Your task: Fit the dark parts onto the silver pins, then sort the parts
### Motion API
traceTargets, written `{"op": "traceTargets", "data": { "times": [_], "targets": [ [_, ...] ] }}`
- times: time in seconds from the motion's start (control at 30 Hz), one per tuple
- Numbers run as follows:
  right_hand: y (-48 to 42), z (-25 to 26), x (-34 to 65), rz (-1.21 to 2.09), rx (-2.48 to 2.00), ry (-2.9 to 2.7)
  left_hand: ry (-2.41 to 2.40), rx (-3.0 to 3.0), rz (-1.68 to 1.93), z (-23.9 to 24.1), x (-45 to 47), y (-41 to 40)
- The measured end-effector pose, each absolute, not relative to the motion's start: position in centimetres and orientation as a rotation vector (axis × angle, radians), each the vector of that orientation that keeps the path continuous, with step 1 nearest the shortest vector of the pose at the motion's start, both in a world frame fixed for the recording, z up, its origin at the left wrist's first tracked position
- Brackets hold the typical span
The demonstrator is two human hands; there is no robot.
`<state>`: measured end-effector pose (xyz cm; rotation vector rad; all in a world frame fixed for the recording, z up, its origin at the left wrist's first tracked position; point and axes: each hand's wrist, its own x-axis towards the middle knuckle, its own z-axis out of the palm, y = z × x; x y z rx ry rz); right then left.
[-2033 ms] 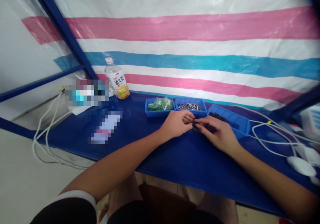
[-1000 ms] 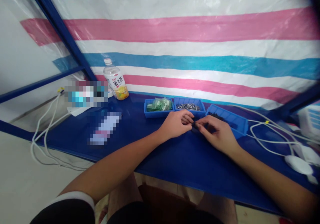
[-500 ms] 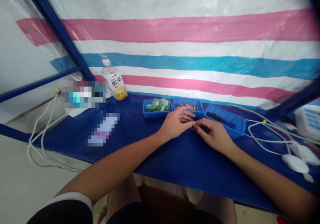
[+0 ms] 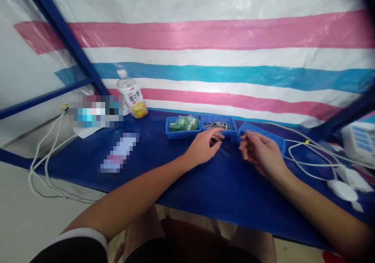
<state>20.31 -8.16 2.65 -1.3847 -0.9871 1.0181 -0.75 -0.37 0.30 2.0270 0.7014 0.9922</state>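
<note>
My left hand (image 4: 203, 149) rests on the blue table (image 4: 181, 177) with its fingers spread, fingertips by the near edge of the middle blue tray of metal pins (image 4: 217, 125). A few small black parts (image 4: 225, 151) lie on the table between my hands. My right hand (image 4: 260, 153) hovers with curled fingers at the near left corner of the right blue tray (image 4: 278, 141), which holds black parts. Whether its fingertips pinch anything is too small to tell. A third blue tray with green parts (image 4: 183, 124) stands on the left.
A drink bottle (image 4: 131, 95) stands at the back left beside blurred items (image 4: 95, 110). A blurred flat object (image 4: 118, 152) lies on the table. White cables (image 4: 310, 157) and a white mouse (image 4: 341, 189) lie at the right. A striped tarp hangs behind.
My hands were joined over a small black part; now they have drawn apart. The left fingers have opened toward the pin tray, and the right hand has lifted toward the right tray.
</note>
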Motion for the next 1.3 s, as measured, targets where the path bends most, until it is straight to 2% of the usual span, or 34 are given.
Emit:
{"op": "traceTargets", "data": {
  "times": [0.07,0.17,0.27,0.37,0.47,0.63,1.3],
  "targets": [
    [-8.3,2.6,20.5,0.865,-1.469,-1.304,0.713,2.045,1.001,0.3,-0.8,-0.3],
    [-8.6,2.6,20.9,0.373,-1.599,-1.869,0.713,2.055,1.016,0.4,-0.9,-0.2],
    [-9.0,2.3,21.6,0.068,-1.777,-2.124,0.713,2.062,1.018,0.4,-0.9,-0.1],
    [-9.2,1.3,22.6,0.097,-1.896,-2.170,0.731,2.059,1.004,0.4,-0.9,-0.1],
    [-9.1,0.2,23.4,0.216,-1.733,-2.262,0.728,2.057,0.999,0.5,-0.8,-0.2],
    [-8.2,-0.6,22.8,0.098,-1.516,-2.305,0.680,2.135,0.985,0.2,-0.8,-0.5],
    [-6.7,-0.8,20.9,0.028,-1.254,-2.391,0.738,2.329,0.878,-0.6,-1.0,0.0]
  ]
}}
